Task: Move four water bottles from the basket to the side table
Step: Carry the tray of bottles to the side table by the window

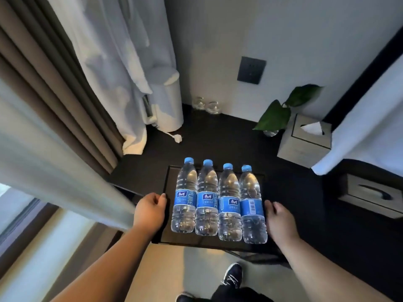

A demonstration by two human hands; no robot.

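Several clear water bottles with blue caps and blue labels stand upright in a row; the leftmost bottle (185, 196) and the rightmost bottle (252, 204) bracket the row. They stand in a shallow black tray-like basket (166, 182) at the front of the dark side table (218, 140). My left hand (150, 211) grips the basket's left edge. My right hand (278, 221) rests against the basket's right side, beside the rightmost bottle; the basket's right rim is hidden in the dark.
Two glasses (206, 104) stand at the table's back by the wall. A potted plant (281, 111) and a tissue box (305, 140) sit at the right. A white kettle (166, 101) and curtains (65, 88) are left. A bed (370, 118) is right.
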